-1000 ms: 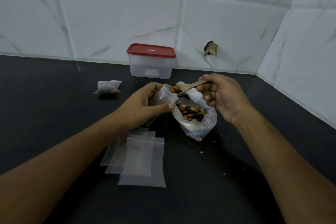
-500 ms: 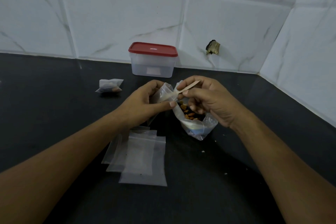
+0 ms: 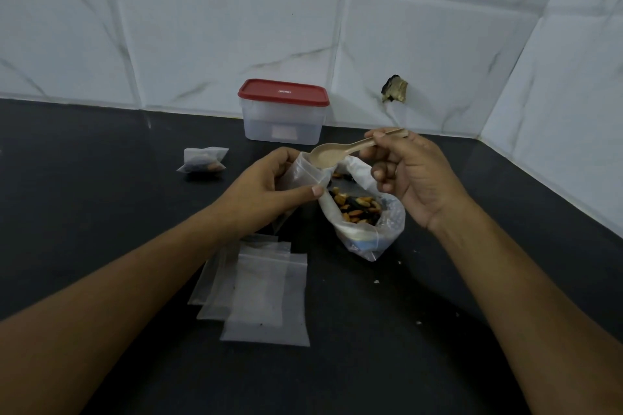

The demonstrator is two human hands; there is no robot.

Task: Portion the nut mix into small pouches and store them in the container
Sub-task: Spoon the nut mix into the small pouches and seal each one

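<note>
Fingers of the left hand (image 3: pixel 266 192) pinched a thin clear pouch (image 3: pixel 305 175) open beside the crinkled bag of nut mix (image 3: pixel 359 212) on the matte black desk (image 3: pixel 101 195). The right hand's (image 3: pixel 411 178) grip clasped a beige spoon (image 3: pixel 340 153), its oval bowl empty. Behind the bag stood the red-lidded container (image 3: pixel 283 113).

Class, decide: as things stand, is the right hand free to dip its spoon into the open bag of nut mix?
Probably yes: the right hand holds the spoon just above the bag of nut mix, whose mouth lies open with nothing covering it.
</note>
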